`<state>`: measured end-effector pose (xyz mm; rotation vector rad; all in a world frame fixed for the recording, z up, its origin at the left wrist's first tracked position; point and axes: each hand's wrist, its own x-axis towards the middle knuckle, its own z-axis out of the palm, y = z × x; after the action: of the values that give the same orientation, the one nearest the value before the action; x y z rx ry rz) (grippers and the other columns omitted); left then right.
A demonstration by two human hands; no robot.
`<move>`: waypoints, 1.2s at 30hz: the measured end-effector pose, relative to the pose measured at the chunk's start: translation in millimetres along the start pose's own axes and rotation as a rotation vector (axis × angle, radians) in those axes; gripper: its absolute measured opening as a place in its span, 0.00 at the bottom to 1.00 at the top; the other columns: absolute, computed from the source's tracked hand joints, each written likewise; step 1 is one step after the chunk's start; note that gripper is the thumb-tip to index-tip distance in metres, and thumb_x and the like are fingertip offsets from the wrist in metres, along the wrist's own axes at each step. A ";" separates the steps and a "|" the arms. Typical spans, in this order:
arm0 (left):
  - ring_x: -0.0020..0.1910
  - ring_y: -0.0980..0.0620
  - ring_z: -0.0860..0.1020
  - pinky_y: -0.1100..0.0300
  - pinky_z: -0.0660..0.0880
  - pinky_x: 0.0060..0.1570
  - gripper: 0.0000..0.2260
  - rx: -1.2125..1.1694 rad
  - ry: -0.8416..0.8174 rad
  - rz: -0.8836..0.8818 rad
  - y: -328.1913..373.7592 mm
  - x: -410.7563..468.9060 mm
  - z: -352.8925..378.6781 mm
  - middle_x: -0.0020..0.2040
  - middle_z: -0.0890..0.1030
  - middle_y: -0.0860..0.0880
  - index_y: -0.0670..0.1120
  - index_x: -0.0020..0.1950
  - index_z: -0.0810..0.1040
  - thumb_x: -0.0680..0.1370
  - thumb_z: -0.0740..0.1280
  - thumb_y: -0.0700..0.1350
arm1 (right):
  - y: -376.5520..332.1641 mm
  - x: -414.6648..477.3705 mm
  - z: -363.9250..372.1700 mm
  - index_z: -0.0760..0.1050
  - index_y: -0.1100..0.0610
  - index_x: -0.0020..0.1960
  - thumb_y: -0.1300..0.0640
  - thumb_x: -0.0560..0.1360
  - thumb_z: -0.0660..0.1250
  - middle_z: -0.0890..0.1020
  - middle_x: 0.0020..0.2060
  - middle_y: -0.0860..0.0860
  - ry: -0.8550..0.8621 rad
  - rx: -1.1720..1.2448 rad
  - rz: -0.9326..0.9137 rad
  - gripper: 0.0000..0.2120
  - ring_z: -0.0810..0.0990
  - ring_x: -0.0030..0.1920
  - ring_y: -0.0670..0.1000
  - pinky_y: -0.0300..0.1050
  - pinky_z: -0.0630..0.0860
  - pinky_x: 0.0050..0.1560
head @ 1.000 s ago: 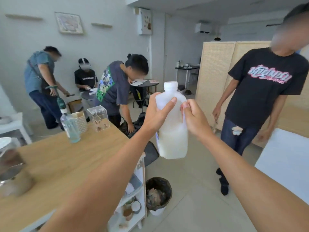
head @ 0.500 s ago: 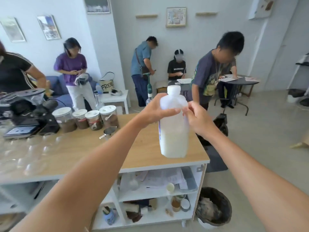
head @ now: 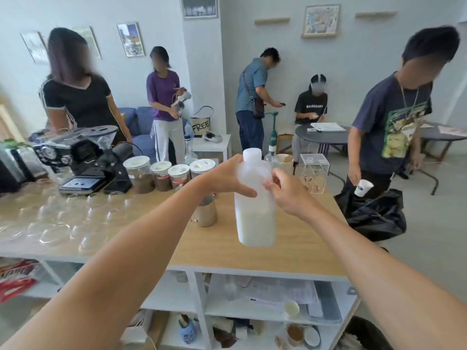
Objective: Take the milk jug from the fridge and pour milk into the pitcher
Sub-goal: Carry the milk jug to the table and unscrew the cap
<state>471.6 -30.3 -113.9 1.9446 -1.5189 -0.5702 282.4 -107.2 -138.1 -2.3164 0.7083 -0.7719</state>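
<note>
I hold a translucent white milk jug point(head: 255, 218) upright in the air over the wooden counter point(head: 298, 251); it is about half full and its white cap is on. My left hand point(head: 225, 179) wraps the jug's shoulder from the left. My right hand point(head: 290, 192) grips the shoulder from the right. A small metal pitcher point(head: 206, 213) stands on the counter just left of the jug, partly hidden behind my left forearm.
Several lidded jars point(head: 161, 174) and a coffee machine point(head: 83, 157) line the counter's back, with upturned glasses point(head: 55, 223) at left and a clear acrylic box point(head: 314, 173) at right. Several people stand around; one in a dark T-shirt point(head: 389, 127) holds a cup beside the counter's right end.
The view has swung left from the room onto the counter. The jug stays held in both hands and now hangs over the counter beside the pitcher.
</note>
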 end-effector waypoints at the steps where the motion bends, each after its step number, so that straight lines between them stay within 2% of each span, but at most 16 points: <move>1: 0.58 0.51 0.77 0.56 0.79 0.50 0.40 -0.002 -0.012 -0.001 -9.1 7.7 -4.6 0.58 0.76 0.52 0.50 0.71 0.64 0.65 0.82 0.50 | 1.6 9.8 7.7 0.70 0.54 0.45 0.53 0.81 0.62 0.75 0.36 0.47 -0.009 -0.004 0.002 0.08 0.72 0.36 0.47 0.41 0.66 0.33; 4: 0.56 0.53 0.76 0.58 0.77 0.52 0.38 0.016 -0.025 0.008 -35.2 31.2 -16.1 0.56 0.75 0.55 0.51 0.69 0.64 0.66 0.82 0.47 | 8.7 41.0 29.9 0.72 0.56 0.48 0.53 0.81 0.62 0.77 0.40 0.49 -0.040 -0.013 0.025 0.07 0.74 0.38 0.48 0.43 0.69 0.36; 7: 0.58 0.51 0.76 0.56 0.78 0.55 0.42 0.036 -0.042 0.023 -59.5 56.5 -23.6 0.58 0.74 0.54 0.50 0.73 0.62 0.65 0.82 0.47 | 18.4 69.2 50.6 0.72 0.57 0.49 0.55 0.80 0.63 0.78 0.41 0.50 -0.053 -0.031 0.079 0.06 0.76 0.40 0.49 0.45 0.72 0.40; 9: 0.59 0.51 0.75 0.55 0.77 0.57 0.43 0.044 -0.052 0.036 -75.5 72.7 -27.0 0.59 0.73 0.53 0.49 0.74 0.62 0.65 0.82 0.46 | 26.1 85.3 65.1 0.73 0.59 0.50 0.55 0.80 0.64 0.79 0.44 0.53 -0.065 -0.032 0.108 0.07 0.78 0.44 0.53 0.51 0.75 0.45; 11: 0.59 0.52 0.74 0.60 0.75 0.53 0.44 0.034 -0.056 0.051 -92.1 88.8 -27.4 0.59 0.73 0.54 0.50 0.74 0.62 0.65 0.83 0.45 | 34.5 98.9 76.5 0.73 0.60 0.51 0.55 0.79 0.64 0.79 0.46 0.55 -0.076 -0.033 0.139 0.07 0.78 0.46 0.55 0.52 0.75 0.48; 15: 0.55 0.55 0.75 0.69 0.71 0.43 0.44 0.060 -0.060 0.047 -120.1 116.1 -22.8 0.57 0.73 0.56 0.50 0.73 0.62 0.64 0.83 0.47 | 52.3 121.5 94.1 0.73 0.60 0.51 0.55 0.79 0.64 0.80 0.46 0.54 -0.110 -0.061 0.180 0.07 0.77 0.46 0.55 0.50 0.74 0.46; 16: 0.55 0.56 0.75 0.68 0.72 0.44 0.44 0.066 -0.061 0.041 -126.8 123.5 -21.0 0.56 0.74 0.56 0.50 0.72 0.62 0.63 0.83 0.48 | 56.6 126.9 97.4 0.73 0.60 0.50 0.56 0.79 0.64 0.79 0.46 0.54 -0.121 -0.064 0.187 0.07 0.77 0.45 0.54 0.50 0.74 0.46; 18: 0.58 0.52 0.75 0.60 0.77 0.52 0.46 0.066 -0.071 0.033 -138.4 136.7 -16.3 0.60 0.74 0.53 0.49 0.73 0.62 0.62 0.83 0.50 | 67.9 136.8 103.7 0.72 0.60 0.50 0.56 0.79 0.64 0.79 0.45 0.54 -0.145 -0.058 0.193 0.06 0.76 0.45 0.55 0.51 0.74 0.47; 20: 0.61 0.51 0.74 0.54 0.78 0.57 0.48 0.068 -0.065 0.016 -148.8 145.8 -9.5 0.63 0.73 0.51 0.49 0.74 0.61 0.61 0.83 0.51 | 79.8 144.8 109.4 0.72 0.60 0.49 0.56 0.79 0.64 0.79 0.45 0.55 -0.175 -0.061 0.194 0.07 0.77 0.46 0.57 0.53 0.74 0.48; 25: 0.61 0.49 0.74 0.51 0.78 0.57 0.48 0.087 -0.045 -0.070 -165.9 164.9 4.9 0.61 0.73 0.51 0.50 0.70 0.63 0.56 0.82 0.57 | 106.3 162.7 118.6 0.72 0.61 0.48 0.57 0.79 0.64 0.77 0.43 0.52 -0.233 -0.053 0.180 0.07 0.75 0.43 0.54 0.47 0.71 0.43; 28: 0.61 0.50 0.74 0.53 0.77 0.57 0.48 0.104 -0.033 -0.095 -171.3 176.1 10.5 0.61 0.72 0.52 0.50 0.70 0.63 0.56 0.82 0.58 | 120.5 172.5 120.5 0.71 0.60 0.47 0.56 0.79 0.64 0.76 0.42 0.52 -0.262 -0.050 0.162 0.07 0.74 0.43 0.54 0.49 0.72 0.44; 32: 0.61 0.51 0.73 0.54 0.77 0.57 0.49 0.117 -0.019 -0.111 -173.3 185.1 17.5 0.62 0.72 0.52 0.50 0.71 0.63 0.56 0.82 0.58 | 140.5 180.8 122.5 0.71 0.58 0.48 0.53 0.79 0.64 0.78 0.45 0.54 -0.292 -0.028 0.153 0.08 0.77 0.46 0.56 0.53 0.75 0.48; 36: 0.57 0.51 0.74 0.58 0.76 0.50 0.43 0.122 0.005 -0.117 -175.9 189.0 22.4 0.58 0.72 0.52 0.49 0.66 0.65 0.58 0.83 0.57 | 151.9 185.1 123.7 0.72 0.60 0.49 0.54 0.78 0.65 0.79 0.45 0.56 -0.299 -0.005 0.129 0.08 0.78 0.47 0.58 0.56 0.75 0.49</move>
<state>629.5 -188.3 -245.3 2.1375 -1.4744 -0.5330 447.6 -284.2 -256.6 -2.2971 0.7146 -0.3555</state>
